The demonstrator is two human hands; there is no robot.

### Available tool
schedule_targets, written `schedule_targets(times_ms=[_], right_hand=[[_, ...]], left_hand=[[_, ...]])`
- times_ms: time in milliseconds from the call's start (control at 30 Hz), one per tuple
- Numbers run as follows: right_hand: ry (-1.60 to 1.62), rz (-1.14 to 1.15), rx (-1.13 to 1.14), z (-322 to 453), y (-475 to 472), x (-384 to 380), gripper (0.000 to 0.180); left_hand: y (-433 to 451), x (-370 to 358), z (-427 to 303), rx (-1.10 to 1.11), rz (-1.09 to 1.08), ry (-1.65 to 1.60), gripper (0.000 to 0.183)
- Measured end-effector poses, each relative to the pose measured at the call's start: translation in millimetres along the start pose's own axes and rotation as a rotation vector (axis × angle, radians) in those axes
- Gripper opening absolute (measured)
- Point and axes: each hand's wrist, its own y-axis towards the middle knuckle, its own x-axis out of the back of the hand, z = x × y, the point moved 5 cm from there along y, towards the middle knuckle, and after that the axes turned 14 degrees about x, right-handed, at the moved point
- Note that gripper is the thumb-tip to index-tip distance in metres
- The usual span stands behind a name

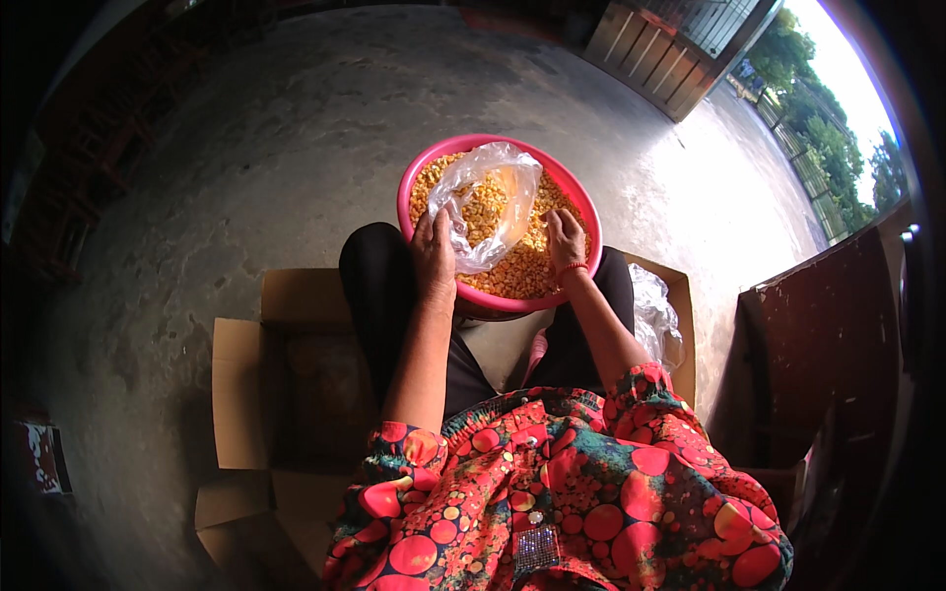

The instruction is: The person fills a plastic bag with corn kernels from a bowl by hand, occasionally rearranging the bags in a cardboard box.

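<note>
A round pink plastic basin (405, 193) full of yellow corn kernels (517, 282) stands in front of me, between my knees. Over the kernels a clear plastic bag (526, 185) lies with its mouth spread wide, and corn shows inside its opening. My left hand (434, 251) grips the near left edge of the bag, thumb up. On the basin's right side, my right hand (566, 238) rests low over the corn with its fingers curled, apart from the bag. Whether kernels are in those fingers is hidden. A red bead bracelet (572, 269) circles the right wrist.
An open cardboard box (238, 391) with raised flaps sits by my left leg. To the right, crumpled clear plastic (655, 318) fills another cardboard section (684, 332). Dark red wooden furniture (820, 332) stands farther right. A wooden door (643, 59) opens outdoors beyond the concrete floor (310, 148).
</note>
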Motion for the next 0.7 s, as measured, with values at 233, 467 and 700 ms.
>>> schedule_targets(times_ms=[233,467,700], right_hand=[[0.52,-0.311,-0.547,-15,0,14,0.018],[0.94,-0.126,-0.388,19,32,-16,0.018],[0.862,0.058,-0.352,88,45,-65,0.014]], left_hand=[[-3,1,-1,0.036,0.019,-0.009,0.029],[-2,-2,-1,-0.001,0.024,-0.006,0.028],[-4,-1,-4,0.016,0.027,0.038,0.028]])
